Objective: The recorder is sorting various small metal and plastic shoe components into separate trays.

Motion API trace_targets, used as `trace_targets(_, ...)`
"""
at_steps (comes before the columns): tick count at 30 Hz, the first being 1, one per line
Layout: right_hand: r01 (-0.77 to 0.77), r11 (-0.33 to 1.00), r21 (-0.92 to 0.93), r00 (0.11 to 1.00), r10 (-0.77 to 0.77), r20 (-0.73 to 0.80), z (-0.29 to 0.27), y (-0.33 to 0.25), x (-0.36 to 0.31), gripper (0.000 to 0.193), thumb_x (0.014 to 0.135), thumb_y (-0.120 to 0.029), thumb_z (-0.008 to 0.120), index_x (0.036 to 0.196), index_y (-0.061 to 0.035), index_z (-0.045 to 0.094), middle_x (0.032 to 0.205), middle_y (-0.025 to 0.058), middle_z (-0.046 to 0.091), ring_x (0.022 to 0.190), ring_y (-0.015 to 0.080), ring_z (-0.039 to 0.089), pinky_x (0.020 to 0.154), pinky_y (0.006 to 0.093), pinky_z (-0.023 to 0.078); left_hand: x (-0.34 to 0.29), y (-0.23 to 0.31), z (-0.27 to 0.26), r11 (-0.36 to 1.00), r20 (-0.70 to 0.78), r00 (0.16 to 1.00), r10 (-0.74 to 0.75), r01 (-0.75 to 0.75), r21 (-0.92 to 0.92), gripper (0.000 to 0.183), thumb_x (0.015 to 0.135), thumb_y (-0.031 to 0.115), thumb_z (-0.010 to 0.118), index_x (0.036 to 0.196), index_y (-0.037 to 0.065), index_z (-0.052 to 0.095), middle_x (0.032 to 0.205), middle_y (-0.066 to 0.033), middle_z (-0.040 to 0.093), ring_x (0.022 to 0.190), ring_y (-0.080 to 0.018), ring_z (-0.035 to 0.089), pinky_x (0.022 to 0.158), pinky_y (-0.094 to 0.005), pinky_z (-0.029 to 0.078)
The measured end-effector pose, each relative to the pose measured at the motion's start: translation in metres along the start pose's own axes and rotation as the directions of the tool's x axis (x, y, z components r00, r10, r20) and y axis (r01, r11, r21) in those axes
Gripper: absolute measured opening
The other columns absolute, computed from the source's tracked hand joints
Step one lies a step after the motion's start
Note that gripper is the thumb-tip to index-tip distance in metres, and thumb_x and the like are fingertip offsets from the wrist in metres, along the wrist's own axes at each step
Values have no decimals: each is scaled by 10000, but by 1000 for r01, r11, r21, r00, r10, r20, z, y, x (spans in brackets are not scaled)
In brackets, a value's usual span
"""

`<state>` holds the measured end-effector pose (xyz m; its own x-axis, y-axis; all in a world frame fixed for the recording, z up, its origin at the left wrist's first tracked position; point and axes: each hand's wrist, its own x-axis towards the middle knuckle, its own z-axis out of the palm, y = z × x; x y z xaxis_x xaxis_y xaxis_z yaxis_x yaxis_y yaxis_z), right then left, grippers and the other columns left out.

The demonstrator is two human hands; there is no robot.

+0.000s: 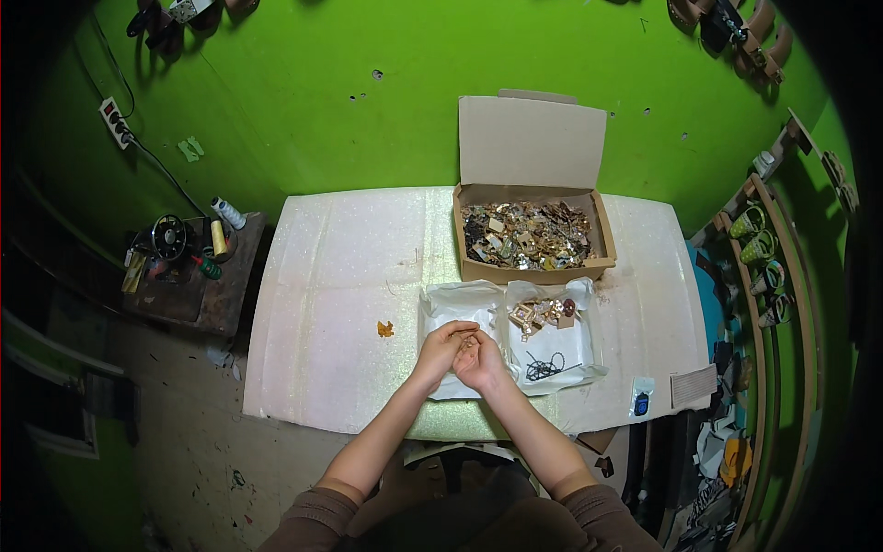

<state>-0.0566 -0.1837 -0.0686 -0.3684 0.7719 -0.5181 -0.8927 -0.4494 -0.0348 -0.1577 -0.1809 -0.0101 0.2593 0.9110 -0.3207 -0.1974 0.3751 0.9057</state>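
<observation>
My left hand (443, 350) and my right hand (478, 360) meet over the left paper-lined white tray (430, 308). The right hand is cupped, palm up, around small gold-coloured pieces (469, 341), too small to name exactly. Curled with its fingers together, the left hand touches the right at the fingertips; anything inside it is hidden. Beside it, the right paper-lined tray (575, 354) holds a cluster of gold-coloured trinkets (538, 316) and a dark beaded strand (545, 367). Behind both trays stands an open cardboard box (533, 274) heaped with mixed metal trinkets (529, 235).
A small orange-brown piece (385, 328) lies left of the trays on the white-covered table (322, 304). Near its front right are a small packet (642, 396) and a cardboard piece (693, 386). A side table (193, 299) bears thread spools; a shoe rack (768, 267) stands right.
</observation>
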Motion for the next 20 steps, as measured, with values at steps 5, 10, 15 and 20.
trace_targets(5,-4,998,-69,998,0,-63,10,1,-9,167,872,-186,386,874,-91,524,858,26,585,795,154,574,753,259,463,-2,6,-2,991,45,999,-31,25,129,302,812,-14,394,1063,-1,562,1039,-90,573,934,-125,526,845,-232,393)
trace_targets(10,17,995,-94,988,-32,-154,16,0,-14,165,871,-177,395,878,-68,519,866,48,583,809,170,573,761,286,468,-4,13,0,993,94,994,-62,52,102,301,812,-15,402,1065,-4,564,1035,-96,576,948,-127,523,839,-225,392)
trace_targets(15,-46,996,-75,996,40,-83,22,-8,-15,181,882,-167,381,864,-44,513,876,72,573,810,177,566,755,306,482,0,17,-13,974,58,992,-115,125,-188,297,820,-16,397,1085,-38,529,1109,-114,535,1036,-153,488,880,-235,390)
trace_targets(20,-71,995,-76,976,54,-212,12,-29,1,234,902,-193,361,916,-20,517,869,114,569,821,251,569,783,339,488,3,11,-37,782,37,983,-178,164,-601,394,839,42,426,1218,-49,369,1219,-139,453,1154,-203,416,934,-254,374)
